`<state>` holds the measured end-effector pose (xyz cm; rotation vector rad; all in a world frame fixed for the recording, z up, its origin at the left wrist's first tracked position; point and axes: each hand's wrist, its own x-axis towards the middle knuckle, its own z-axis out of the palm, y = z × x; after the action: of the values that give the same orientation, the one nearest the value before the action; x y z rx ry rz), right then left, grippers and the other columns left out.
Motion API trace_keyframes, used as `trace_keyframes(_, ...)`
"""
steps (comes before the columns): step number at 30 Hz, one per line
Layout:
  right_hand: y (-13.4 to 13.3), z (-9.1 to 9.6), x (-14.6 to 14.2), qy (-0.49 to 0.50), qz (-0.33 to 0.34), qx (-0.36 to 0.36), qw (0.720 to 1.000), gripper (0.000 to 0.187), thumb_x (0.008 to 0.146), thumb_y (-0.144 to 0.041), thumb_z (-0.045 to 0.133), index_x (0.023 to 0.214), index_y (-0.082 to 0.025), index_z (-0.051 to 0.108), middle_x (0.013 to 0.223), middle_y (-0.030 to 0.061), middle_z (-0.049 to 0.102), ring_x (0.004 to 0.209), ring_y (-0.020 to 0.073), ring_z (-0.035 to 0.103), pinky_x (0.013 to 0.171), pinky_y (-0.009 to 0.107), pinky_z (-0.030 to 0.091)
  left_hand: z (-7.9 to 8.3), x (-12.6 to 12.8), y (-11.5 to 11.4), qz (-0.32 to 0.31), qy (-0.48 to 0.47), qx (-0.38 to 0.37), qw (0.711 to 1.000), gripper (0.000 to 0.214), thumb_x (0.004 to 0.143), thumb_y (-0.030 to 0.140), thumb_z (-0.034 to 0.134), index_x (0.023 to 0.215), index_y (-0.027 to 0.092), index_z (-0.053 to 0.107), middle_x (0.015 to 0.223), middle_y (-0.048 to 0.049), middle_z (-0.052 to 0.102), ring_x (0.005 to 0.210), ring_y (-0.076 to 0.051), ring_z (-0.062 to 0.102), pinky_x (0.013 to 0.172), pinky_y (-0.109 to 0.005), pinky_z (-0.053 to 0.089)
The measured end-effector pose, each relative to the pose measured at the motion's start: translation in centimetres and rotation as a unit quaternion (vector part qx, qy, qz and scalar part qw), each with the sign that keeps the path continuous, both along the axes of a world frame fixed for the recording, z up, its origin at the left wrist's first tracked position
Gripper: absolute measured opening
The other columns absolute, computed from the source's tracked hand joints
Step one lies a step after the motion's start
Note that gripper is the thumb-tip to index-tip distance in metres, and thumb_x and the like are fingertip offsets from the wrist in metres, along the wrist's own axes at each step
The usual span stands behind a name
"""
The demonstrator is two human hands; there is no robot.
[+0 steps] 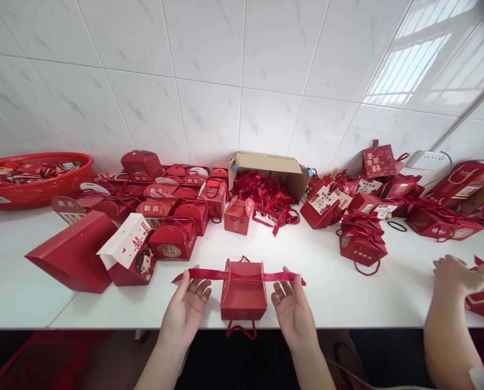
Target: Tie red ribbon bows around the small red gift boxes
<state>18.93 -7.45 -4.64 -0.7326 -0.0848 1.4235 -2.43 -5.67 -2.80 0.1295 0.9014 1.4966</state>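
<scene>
A small red gift box point(243, 295) stands at the near edge of the white table point(327, 281), between my two hands. A dark red ribbon point(238, 274) runs across its open top and sticks out on both sides. My left hand point(187, 309) pinches the ribbon's left part, with fingers curled around it. My right hand point(292, 309) grips the ribbon's right part the same way. A red cord loop hangs from the box over the table edge.
Several closed red gift boxes point(172, 208) crowd the back left, beside a red basket point(38, 184). A cardboard box point(270, 170) spilling red ribbons lies at the back centre. More red boxes point(361, 241) sit at right, where another person's hand point(457, 276) rests.
</scene>
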Motion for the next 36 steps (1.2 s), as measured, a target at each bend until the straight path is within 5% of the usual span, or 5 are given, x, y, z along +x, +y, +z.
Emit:
trace_keyframes(6,0.6,1.0,1.3,-0.048,-0.067,0.0,0.997,0.026,0.066,-0.027,0.082,0.088,-0.022,0.071,0.074,-0.0046,0.064,0.063,0.0061,0.059,0.055,0.015,0.051,0.9,-0.8,0.3,0.057,0.032,-0.011,0.998,0.01,0.085,0.022,0.06,0.082,0.017,0.068,0.069,-0.0004,0.066,0.065,-0.013,0.065,0.057,-0.023,0.053)
trace_keyframes(13,1.2,4.5,2.9,-0.248,-0.137,0.068,0.957,0.025,0.076,-0.042,0.071,0.079,-0.018,0.072,0.085,0.0052,0.069,0.069,0.0137,0.059,0.057,0.026,0.05,4.1,-1.6,1.4,0.159,0.264,0.158,0.938,0.018,0.069,0.032,0.077,0.082,0.02,0.072,0.077,0.002,0.068,0.066,-0.01,0.058,0.056,-0.02,0.046)
trace_keyframes(20,1.8,8.3,3.1,-0.507,-0.174,0.114,0.836,0.029,0.082,-0.042,0.064,0.096,-0.018,0.074,0.087,0.0063,0.071,0.084,0.0201,0.062,0.075,0.034,0.048,8.6,0.0,2.4,0.177,0.468,0.245,0.83,0.02,0.068,0.033,0.077,0.084,0.02,0.074,0.077,-0.0005,0.072,0.069,-0.015,0.063,0.068,-0.025,0.051)
trace_keyframes(26,2.3,11.2,2.2,-0.619,-0.153,0.205,0.742,0.023,0.084,-0.036,0.061,0.091,-0.018,0.074,0.085,0.0057,0.072,0.078,0.02,0.064,0.072,0.032,0.049,12.1,1.8,2.1,0.099,0.556,0.31,0.765,0.016,0.076,0.034,0.069,0.079,0.019,0.073,0.073,-0.0006,0.068,0.065,-0.013,0.06,0.06,-0.022,0.048)
trace_keyframes(36,2.9,13.4,1.8,-0.637,-0.17,0.242,0.712,0.028,0.083,-0.036,0.062,0.062,-0.017,0.061,0.062,0.0011,0.062,0.064,0.0164,0.058,0.062,0.028,0.044,12.1,3.7,3.7,0.072,0.475,0.321,0.816,0.019,0.069,0.03,0.076,0.081,0.017,0.07,0.073,-0.0016,0.07,0.065,-0.014,0.062,0.062,-0.023,0.05)
